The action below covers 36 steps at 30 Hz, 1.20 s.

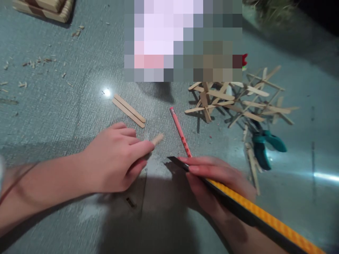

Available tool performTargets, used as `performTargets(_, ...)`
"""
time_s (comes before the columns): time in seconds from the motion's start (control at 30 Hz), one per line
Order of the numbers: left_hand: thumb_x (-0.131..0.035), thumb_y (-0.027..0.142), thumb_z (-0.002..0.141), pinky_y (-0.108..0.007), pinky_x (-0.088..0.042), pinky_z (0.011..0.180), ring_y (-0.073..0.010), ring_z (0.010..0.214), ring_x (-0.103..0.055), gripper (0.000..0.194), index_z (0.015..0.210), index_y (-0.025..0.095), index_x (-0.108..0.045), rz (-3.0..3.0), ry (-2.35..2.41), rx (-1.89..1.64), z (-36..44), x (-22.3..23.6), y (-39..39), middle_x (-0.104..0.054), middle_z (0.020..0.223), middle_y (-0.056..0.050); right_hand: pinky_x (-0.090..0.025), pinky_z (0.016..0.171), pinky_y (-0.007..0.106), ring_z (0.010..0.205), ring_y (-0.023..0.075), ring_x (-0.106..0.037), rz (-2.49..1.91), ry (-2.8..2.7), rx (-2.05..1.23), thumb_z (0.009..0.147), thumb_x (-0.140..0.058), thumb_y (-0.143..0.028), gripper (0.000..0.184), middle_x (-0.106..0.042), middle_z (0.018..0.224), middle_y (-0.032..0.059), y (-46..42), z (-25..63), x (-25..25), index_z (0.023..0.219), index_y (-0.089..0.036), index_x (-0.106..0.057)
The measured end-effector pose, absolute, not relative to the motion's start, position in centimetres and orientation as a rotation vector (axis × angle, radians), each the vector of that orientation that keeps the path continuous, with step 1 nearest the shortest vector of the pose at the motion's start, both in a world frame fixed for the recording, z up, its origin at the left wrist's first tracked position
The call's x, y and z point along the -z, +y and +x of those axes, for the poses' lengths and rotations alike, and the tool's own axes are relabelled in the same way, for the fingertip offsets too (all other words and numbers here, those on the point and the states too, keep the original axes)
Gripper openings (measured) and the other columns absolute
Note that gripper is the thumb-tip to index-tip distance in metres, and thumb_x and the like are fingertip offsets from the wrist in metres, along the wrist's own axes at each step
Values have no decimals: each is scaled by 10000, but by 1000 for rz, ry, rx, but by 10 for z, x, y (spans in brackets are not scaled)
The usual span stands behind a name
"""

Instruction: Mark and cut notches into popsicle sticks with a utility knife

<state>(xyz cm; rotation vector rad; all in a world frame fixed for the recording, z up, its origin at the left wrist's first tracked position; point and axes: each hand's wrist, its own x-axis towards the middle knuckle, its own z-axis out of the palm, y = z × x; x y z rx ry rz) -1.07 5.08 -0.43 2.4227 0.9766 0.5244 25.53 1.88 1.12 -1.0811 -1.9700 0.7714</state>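
Note:
Pressed under the fingertips of my left hand [113, 155] is a wooden craft stick [158, 139]; only its rounded end shows past the index finger. My right hand [212, 173] grips a yellow and black utility knife [238, 199] near the front. The knife's dark blade [176, 162] is out, its tip a short way right of the stick and apart from it. A red pencil [180, 132] lies just beyond my right hand. Two more craft sticks [129, 110] rest side by side above my left hand.
Craft-stick frames [238, 102] stand at the right, with teal-handled pliers [262, 148] and loose sticks [251, 164] below them. Bundled craft sticks [45, 8] lie at the top left. Wood shavings [37, 63] are scattered on the table [87, 67]. A blurred block hides the top middle.

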Motion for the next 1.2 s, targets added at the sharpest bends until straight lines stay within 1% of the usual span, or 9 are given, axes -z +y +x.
performTargets(0.1,-466,158,987,-371,-397,719,-201,692,-548,264,1098,139,-705,2534,833,-526,-12,5,53,-652,725,-18,-696,811,310,884,206,-821,-1115,-1964,-691,947,-718,-132,240,-838,1020,23,16,259,-13,1108,-311,-729)
performTargets(0.17,-476,110,958,-378,-441,773,-225,798,-578,300,1141,156,-709,2639,862,-537,-14,6,56,-688,860,-64,-676,935,354,990,233,-809,-1308,-2005,-766,951,-752,-213,206,-816,1113,57,13,262,-14,1144,-284,-741)
performTargets(0.3,-520,72,919,-461,-506,956,-300,1105,-599,376,1228,161,-716,2639,1031,-578,-18,8,63,-678,1214,-149,-678,823,306,928,193,-805,-1116,-1849,-755,957,-705,-131,196,-828,1003,24,14,263,-7,1058,-295,-740)
performTargets(0.37,-534,80,952,-474,-510,1006,-305,1170,-599,342,1226,148,-726,2592,1020,-578,-20,9,65,-673,1292,-147,-676,814,308,928,190,-804,-1114,-1836,-780,945,-704,-98,223,-830,1011,29,17,261,-3,1054,-289,-740)
performTargets(0.57,-578,250,1064,-424,-488,995,-257,1141,-642,204,1030,214,-776,2593,930,-663,-18,9,63,-750,1168,-64,-673,813,312,927,183,-807,-1131,-1848,-799,943,-700,-102,237,-835,1035,20,18,256,-3,1072,-296,-742)
performTargets(0.67,-592,290,1064,-427,-466,990,-259,1142,-647,190,1064,237,-775,2613,908,-672,-19,9,63,-753,1197,-55,-673,811,312,922,182,-810,-1114,-1853,-799,935,-711,-104,241,-839,1042,16,17,256,-3,1077,-297,-742)
performTargets(0.77,-587,241,1037,-441,-456,988,-269,1130,-654,191,1084,208,-770,2564,979,-621,-20,8,65,-747,1207,-80,-674,810,297,914,175,-814,-1094,-1849,-808,921,-714,-84,258,-841,1038,14,18,256,-1,1075,-288,-742)
performTargets(0.87,-572,177,1021,-423,-433,980,-244,1082,-654,210,993,218,-776,2529,962,-610,-21,7,65,-764,1118,-46,-683,802,298,899,181,-821,-1078,-1859,-807,909,-715,-77,259,-843,1029,17,19,255,0,1063,-284,-740)
performTargets(1.2,-568,227,1066,-378,-392,900,-197,927,-615,248,956,227,-790,2517,886,-634,-15,11,63,-760,1011,-11,-690,788,251,852,172,-837,-1030,-2018,-888,878,-717,-48,261,-856,1008,26,22,239,-3,1013,-271,-718)
